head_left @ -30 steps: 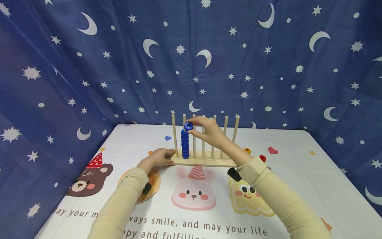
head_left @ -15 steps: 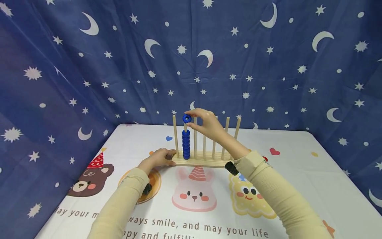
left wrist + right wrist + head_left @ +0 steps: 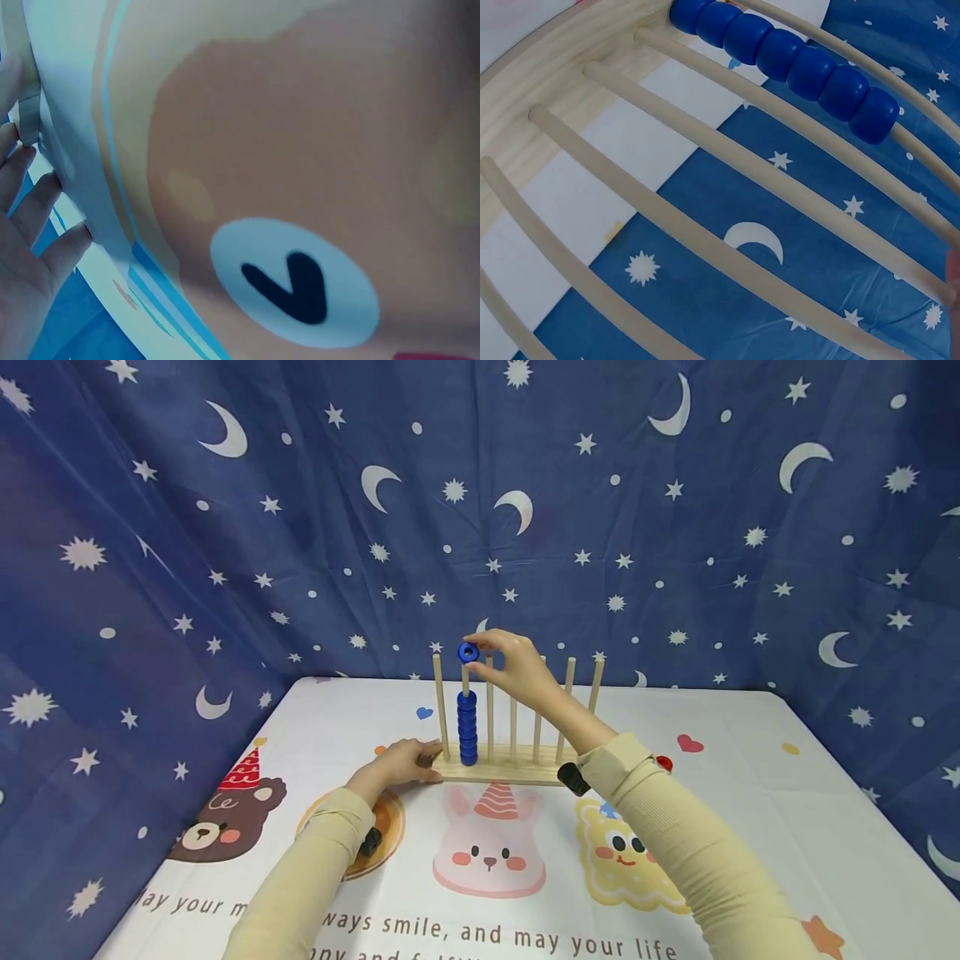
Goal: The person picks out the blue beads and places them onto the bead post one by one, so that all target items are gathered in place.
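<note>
A wooden rack (image 3: 517, 772) with several upright pegs stands mid-table. Its second peg from the left carries a stack of blue beads (image 3: 467, 729), also large in the right wrist view as blue beads (image 3: 808, 73). My right hand (image 3: 520, 668) pinches one more blue bead (image 3: 468, 652) between thumb and fingers, right at the top of that peg, the bead's hole facing the head camera. My left hand (image 3: 402, 762) grips the left end of the rack's base. In the left wrist view the left hand (image 3: 34, 247) shows at the edge, fingers by the base end.
A red bead (image 3: 663, 763) lies on the table to the right, partly behind the right sleeve. The white tablecloth (image 3: 738, 810) bears printed cartoon animals and lettering. A blue curtain (image 3: 570, 527) with moons and stars hangs behind and beside the table.
My right hand has raised the blue bead and shifted it slightly left, from beside the stack to the peg's top. My left hand stays at the rack's end.
</note>
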Motion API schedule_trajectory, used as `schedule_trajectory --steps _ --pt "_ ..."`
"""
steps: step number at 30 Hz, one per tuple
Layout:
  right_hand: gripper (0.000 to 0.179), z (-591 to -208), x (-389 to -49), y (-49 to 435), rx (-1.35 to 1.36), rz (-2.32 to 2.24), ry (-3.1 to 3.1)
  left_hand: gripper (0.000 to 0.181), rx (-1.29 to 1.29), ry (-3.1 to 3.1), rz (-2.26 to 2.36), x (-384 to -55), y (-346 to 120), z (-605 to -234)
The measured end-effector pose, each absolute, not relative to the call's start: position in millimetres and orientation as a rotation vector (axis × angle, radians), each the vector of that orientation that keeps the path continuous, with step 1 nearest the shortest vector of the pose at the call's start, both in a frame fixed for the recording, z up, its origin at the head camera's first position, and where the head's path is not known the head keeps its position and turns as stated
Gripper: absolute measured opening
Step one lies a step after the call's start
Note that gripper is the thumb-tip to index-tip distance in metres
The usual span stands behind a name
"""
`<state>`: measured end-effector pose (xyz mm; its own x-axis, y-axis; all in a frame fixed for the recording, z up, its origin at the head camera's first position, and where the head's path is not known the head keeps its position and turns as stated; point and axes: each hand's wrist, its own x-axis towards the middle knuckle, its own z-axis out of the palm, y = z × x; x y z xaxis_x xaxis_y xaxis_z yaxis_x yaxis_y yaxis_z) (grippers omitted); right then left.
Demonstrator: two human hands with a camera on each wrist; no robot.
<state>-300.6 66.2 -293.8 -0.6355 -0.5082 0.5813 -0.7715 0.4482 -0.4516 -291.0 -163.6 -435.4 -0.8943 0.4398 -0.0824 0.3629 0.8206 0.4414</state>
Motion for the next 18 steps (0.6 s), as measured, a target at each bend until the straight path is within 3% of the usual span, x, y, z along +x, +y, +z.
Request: schedule_trajectory --steps 18 --pt "0.037 -291.8 -308.4 54.3 0.966 1.084 -2.453 0.060 0.630 2.846 0.559 -292.3 -165.2 -437.6"
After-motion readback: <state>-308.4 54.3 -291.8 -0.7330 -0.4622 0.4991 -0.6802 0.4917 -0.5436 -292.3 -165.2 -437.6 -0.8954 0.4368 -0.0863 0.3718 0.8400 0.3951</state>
